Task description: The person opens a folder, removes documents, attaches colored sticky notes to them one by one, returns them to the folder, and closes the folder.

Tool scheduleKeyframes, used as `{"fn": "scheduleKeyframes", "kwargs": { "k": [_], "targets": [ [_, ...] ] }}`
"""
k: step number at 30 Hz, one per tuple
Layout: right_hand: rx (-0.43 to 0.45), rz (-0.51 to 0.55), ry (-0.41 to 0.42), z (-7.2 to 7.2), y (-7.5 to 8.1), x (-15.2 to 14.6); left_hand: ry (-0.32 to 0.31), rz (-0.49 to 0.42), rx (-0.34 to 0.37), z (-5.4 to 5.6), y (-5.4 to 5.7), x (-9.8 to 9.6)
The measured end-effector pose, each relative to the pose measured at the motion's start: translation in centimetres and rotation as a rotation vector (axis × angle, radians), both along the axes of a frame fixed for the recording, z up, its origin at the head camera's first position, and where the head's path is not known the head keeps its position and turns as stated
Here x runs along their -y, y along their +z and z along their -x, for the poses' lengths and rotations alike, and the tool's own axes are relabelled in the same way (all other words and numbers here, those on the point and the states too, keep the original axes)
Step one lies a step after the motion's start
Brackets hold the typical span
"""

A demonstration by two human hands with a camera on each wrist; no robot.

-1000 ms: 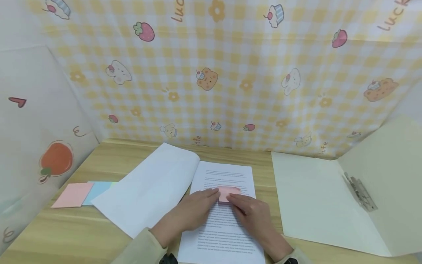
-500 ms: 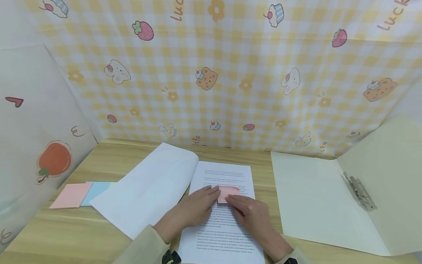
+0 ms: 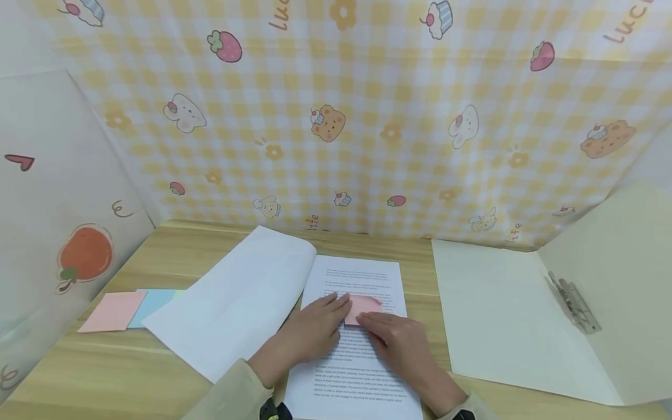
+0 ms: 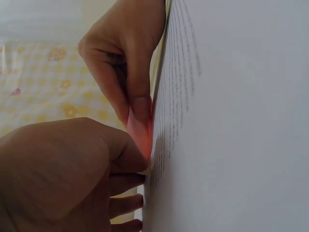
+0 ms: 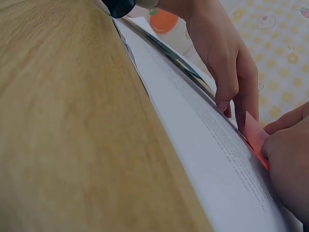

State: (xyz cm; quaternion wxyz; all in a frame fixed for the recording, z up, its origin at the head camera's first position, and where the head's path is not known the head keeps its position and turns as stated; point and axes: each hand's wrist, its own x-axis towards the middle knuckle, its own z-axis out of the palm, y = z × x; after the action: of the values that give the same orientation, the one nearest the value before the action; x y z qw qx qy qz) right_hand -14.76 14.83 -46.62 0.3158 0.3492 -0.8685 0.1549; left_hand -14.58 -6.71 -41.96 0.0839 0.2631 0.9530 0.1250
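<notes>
A pink sticky note point(image 3: 362, 308) lies over the middle of a printed page point(image 3: 362, 373), its upper right corner slightly curled. The fingers of my left hand point(image 3: 312, 329), nearly straight, press down at the note's left edge. My right hand point(image 3: 401, 344) pinches the note near its lower right part with thumb and fingertips. In the left wrist view, the right thumb point(image 4: 141, 104) rests against the pink paper. The right wrist view shows the note point(image 5: 256, 135) tilted up from the page between both hands.
A turned-back white sheet point(image 3: 236, 297) spreads left of the page, partly covering a blue sticky pad point(image 3: 154, 303). Beside that is a pink sticky pad point(image 3: 112, 311). An opened cream folder point(image 3: 504, 315) with a metal clip point(image 3: 572, 303) lies right. A patterned cloth point(image 3: 336, 116) hangs behind the table.
The pink note and my right fingertips have shifted slightly left and toward me. My left hand stays at the note's left edge, and the head view has shifted a little.
</notes>
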Motion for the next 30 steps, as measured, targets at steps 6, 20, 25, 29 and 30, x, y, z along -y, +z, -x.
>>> {"fn": "scheduleKeyframes", "kwargs": {
  "k": [6, 20, 25, 29, 30],
  "targets": [
    [0.018, -0.010, 0.003, 0.00, -0.03, 0.17, 0.001, 0.054, -0.047, -0.23, -0.04, 0.00],
    [0.078, 0.066, 0.055, -0.09, 0.01, 0.02, 0.037, 0.071, -0.031, -0.50, 0.04, -0.64],
    [0.140, 0.040, 0.062, -0.19, 0.18, 0.11, 0.040, 0.073, -0.025, -0.48, -0.08, -0.69],
    [0.206, -0.020, 0.046, -0.15, 0.17, 0.21, 0.031, 0.084, -0.037, -0.52, 0.06, -0.72],
    [0.231, -0.037, 0.040, -0.18, 0.22, 0.22, 0.028, 0.087, -0.040, -0.53, 0.09, -0.70]
  ]
}}
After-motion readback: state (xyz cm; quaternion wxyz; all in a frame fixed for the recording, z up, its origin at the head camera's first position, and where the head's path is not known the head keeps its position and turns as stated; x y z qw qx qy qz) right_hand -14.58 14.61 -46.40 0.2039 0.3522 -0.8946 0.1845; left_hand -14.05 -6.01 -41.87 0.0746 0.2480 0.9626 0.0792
